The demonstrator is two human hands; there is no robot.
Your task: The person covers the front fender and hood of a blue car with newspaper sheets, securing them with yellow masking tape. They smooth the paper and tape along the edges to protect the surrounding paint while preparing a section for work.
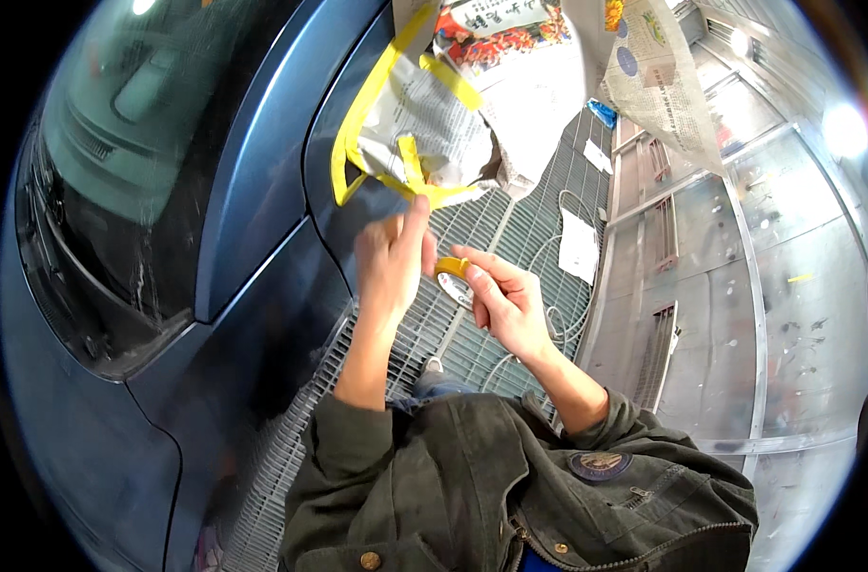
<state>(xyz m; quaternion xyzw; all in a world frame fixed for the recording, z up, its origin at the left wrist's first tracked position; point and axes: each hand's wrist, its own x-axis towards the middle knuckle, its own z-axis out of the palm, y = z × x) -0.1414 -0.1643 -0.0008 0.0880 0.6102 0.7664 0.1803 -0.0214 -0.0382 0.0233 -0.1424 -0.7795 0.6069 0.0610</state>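
My left hand (388,262) is raised beside the car's blue body panel, one finger stretched upward. Its tip meets the bottom edge of a newspaper sheet (434,133) bordered with yellow masking tape (359,110); whether it presses on the tape I cannot tell. The other fingers are partly curled and partly hidden. Just to the right, my right hand (512,303) grips a roll of yellow masking tape (452,272) between thumb and fingers. The newspaper covers part of the blue car (262,143), and a short tape strip (411,162) stands upright on the sheet.
Metal grating (510,229) makes up the floor, with white papers (578,246) and a thin looped cable (548,319) on it. Another newspaper sheet (667,86) hangs at the upper right. A panelled metal wall (701,286) runs along the right; the car's windscreen (119,191) is at left.
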